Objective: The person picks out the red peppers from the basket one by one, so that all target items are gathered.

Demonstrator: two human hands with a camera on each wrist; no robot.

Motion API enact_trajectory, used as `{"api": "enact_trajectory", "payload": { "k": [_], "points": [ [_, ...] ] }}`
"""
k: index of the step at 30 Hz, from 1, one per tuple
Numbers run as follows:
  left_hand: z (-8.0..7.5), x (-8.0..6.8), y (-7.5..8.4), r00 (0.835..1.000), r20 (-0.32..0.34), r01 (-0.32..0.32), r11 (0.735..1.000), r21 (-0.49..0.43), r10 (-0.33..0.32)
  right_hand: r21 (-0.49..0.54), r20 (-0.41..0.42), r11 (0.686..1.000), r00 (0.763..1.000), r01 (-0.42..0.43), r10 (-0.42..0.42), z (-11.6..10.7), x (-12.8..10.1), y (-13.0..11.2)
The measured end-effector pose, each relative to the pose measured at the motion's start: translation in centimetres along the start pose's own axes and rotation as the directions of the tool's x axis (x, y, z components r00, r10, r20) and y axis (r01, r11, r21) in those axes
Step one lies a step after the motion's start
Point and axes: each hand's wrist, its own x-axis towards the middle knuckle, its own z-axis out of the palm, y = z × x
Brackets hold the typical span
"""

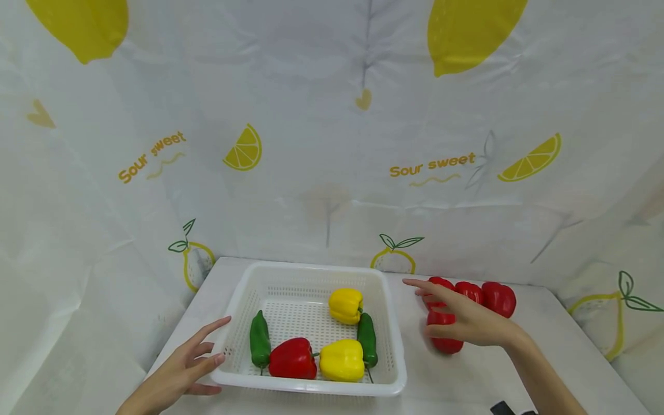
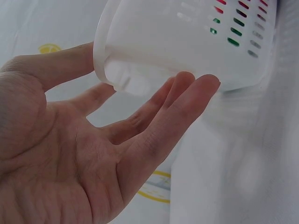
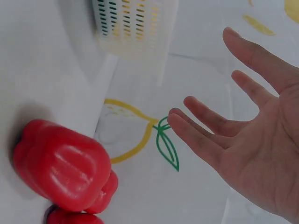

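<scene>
A white plastic basket (image 1: 311, 387) holds a red bell pepper (image 1: 293, 358), two yellow bell peppers (image 1: 342, 360) and two long green peppers (image 1: 259, 340). At its left side is my left hand (image 1: 181, 366), fingers spread and touching the rim (image 2: 99, 51). My right hand (image 1: 469, 317) hovers over several red bell peppers (image 1: 499, 298) to the right of the basket, partly hiding them in the head view. The right wrist view shows this hand (image 3: 252, 135) with its fingers extended, apart from the nearest red bell pepper (image 3: 65, 163), and nothing in its grasp.
The basket stands on a white-covered table (image 1: 498, 374). Behind and beside it hangs a white sheet (image 1: 311, 115) printed with lemons and lettering. A small black object (image 1: 502, 408) shows at the bottom edge near the right forearm.
</scene>
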Motion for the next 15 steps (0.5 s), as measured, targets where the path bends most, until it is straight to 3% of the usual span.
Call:
{"api": "enact_trajectory", "payload": {
  "k": [7,15],
  "points": [
    [0.1,0.1,0.4,1.000,-0.006,-0.008,1.000,0.006,0.008,-0.018,0.037,0.998,0.997,0.063,-0.062,0.9,1.8,-2.1],
    [0.1,0.0,0.2,1.000,-0.002,0.000,1.000,-0.007,0.000,0.044,0.096,0.996,0.992,0.083,-0.087,2.0,4.7,-4.1]
  ]
}}
